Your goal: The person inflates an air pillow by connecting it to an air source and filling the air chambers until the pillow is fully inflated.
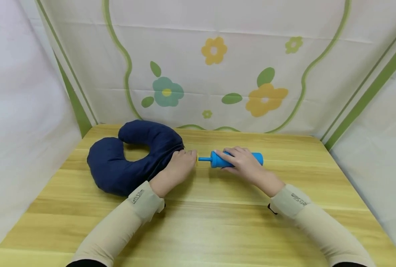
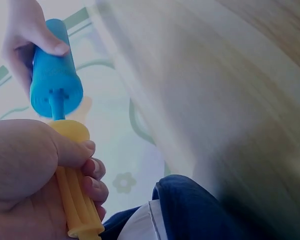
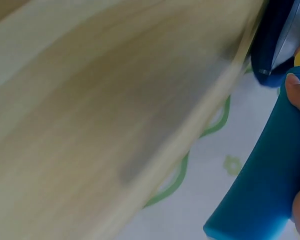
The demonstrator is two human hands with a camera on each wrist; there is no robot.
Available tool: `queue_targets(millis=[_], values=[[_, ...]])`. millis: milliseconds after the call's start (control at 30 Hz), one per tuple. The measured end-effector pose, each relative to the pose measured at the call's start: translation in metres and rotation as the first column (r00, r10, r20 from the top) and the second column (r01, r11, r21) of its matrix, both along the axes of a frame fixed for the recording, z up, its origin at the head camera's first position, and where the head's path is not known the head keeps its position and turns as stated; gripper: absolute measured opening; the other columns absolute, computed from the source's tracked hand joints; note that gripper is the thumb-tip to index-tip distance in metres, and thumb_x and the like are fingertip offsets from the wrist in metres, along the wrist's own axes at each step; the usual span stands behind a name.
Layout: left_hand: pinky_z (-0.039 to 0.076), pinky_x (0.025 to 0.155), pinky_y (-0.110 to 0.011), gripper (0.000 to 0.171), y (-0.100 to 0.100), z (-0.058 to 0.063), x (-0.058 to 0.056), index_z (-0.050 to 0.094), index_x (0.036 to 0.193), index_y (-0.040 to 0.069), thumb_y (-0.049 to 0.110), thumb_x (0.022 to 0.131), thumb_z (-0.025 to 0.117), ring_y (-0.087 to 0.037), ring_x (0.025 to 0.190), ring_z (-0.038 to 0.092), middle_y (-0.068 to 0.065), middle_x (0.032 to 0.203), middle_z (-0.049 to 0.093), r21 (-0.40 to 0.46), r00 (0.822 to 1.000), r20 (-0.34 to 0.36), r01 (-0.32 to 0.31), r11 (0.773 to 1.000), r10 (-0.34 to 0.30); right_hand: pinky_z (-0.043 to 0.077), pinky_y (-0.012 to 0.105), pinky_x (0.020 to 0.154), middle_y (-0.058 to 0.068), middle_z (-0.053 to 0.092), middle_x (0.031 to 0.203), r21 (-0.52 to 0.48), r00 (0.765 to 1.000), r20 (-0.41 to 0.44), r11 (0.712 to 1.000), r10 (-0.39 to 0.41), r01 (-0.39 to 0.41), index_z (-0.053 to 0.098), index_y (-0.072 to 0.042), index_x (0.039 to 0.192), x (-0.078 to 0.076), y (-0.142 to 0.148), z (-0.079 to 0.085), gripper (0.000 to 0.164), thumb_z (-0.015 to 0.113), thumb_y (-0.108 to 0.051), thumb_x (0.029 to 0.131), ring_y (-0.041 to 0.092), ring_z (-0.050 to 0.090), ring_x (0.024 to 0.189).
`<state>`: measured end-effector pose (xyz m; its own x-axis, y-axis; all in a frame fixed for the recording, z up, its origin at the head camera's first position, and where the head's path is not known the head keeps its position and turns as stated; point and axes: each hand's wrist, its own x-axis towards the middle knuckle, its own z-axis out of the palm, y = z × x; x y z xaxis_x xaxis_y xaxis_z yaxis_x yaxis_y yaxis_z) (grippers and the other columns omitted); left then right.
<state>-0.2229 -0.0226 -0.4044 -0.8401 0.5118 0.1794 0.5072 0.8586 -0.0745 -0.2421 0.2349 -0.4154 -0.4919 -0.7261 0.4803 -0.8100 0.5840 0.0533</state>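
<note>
A blue hand pump (image 1: 256, 158) lies crosswise between my two hands over the table, its thin blue rod (image 1: 204, 159) showing between the barrel and the yellow handle. My left hand (image 1: 181, 165) grips that ribbed yellow handle (image 2: 76, 200), fingers curled round it. My right hand (image 1: 242, 163) holds the blue barrel (image 3: 270, 170), thumb along its side. Beside my left hand lies a dark blue U-shaped neck pillow (image 1: 107, 167), its opening toward the back left. In the left wrist view a pale lining (image 2: 142, 222) shows at the pillow's dark fabric edge.
The wood-grain table (image 1: 211, 230) runs back to a white cloth backdrop (image 1: 184, 44) printed with flowers. White cloth also hangs along the left and right sides. Pale sleeves (image 1: 117, 222) cover both forearms.
</note>
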Motion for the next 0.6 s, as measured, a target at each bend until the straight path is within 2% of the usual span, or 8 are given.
queue_targets(millis=[100, 167, 267, 400, 600], values=[[0.044, 0.062, -0.033, 0.016, 0.003, -0.004, 0.0, 0.052, 0.09, 0.005, 0.0, 0.101, 0.062, -0.022, 0.065, 0.051, -0.005, 0.076, 0.054, -0.013, 0.999, -0.038, -0.002, 1.0, 0.002, 0.053, 0.055, 0.085, 0.02, 0.068, 0.12, 0.005, 1.0, 0.02, 1.0, 0.0, 0.0, 0.061, -0.009, 0.143, 0.0, -0.013, -0.003, 0.071, 0.091, -0.02, 0.079, 0.039, 0.065, 0.105], [0.047, 0.064, -0.034, 0.013, 0.01, -0.006, -0.001, 0.054, 0.093, 0.005, 0.001, 0.101, 0.063, -0.022, 0.067, 0.055, -0.006, 0.08, 0.059, -0.034, 0.999, -0.039, 0.005, 0.999, -0.006, 0.053, 0.055, 0.085, 0.02, 0.068, 0.121, 0.008, 0.999, 0.037, 1.0, -0.007, 0.007, 0.06, -0.008, 0.144, 0.003, -0.015, -0.004, 0.071, 0.09, -0.02, 0.08, 0.038, 0.065, 0.105], [0.049, 0.068, -0.035, 0.003, 0.022, -0.008, -0.004, 0.059, 0.102, 0.005, 0.004, 0.103, 0.062, -0.022, 0.072, 0.059, -0.007, 0.088, 0.064, -0.059, 0.999, -0.025, 0.04, 0.997, -0.042, 0.053, 0.055, 0.087, 0.019, 0.068, 0.12, -0.003, 0.997, 0.067, 1.0, -0.03, 0.031, 0.06, -0.008, 0.144, 0.008, -0.012, -0.008, 0.07, 0.089, -0.019, 0.082, 0.038, 0.064, 0.106], [0.048, 0.071, -0.034, 0.009, 0.033, -0.009, -0.007, 0.06, 0.114, 0.005, 0.006, 0.105, 0.058, -0.021, 0.076, 0.06, -0.007, 0.096, 0.066, -0.083, 0.997, 0.004, 0.072, 0.994, -0.072, 0.053, 0.055, 0.087, 0.019, 0.068, 0.119, -0.027, 0.993, 0.091, 0.997, -0.075, 0.078, 0.06, -0.007, 0.144, 0.014, -0.005, -0.01, 0.069, 0.089, -0.018, 0.082, 0.037, 0.065, 0.106], [0.048, 0.075, -0.034, 0.011, 0.034, -0.003, -0.012, 0.058, 0.115, 0.005, 0.008, 0.105, 0.059, -0.021, 0.079, 0.058, -0.007, 0.1, 0.065, -0.106, 0.999, 0.048, 0.021, 0.994, -0.016, 0.053, 0.055, 0.084, 0.02, 0.068, 0.121, -0.024, 0.994, 0.064, 0.996, -0.086, 0.087, 0.059, -0.009, 0.145, 0.011, -0.01, -0.004, 0.07, 0.088, -0.02, 0.083, 0.038, 0.065, 0.106]])
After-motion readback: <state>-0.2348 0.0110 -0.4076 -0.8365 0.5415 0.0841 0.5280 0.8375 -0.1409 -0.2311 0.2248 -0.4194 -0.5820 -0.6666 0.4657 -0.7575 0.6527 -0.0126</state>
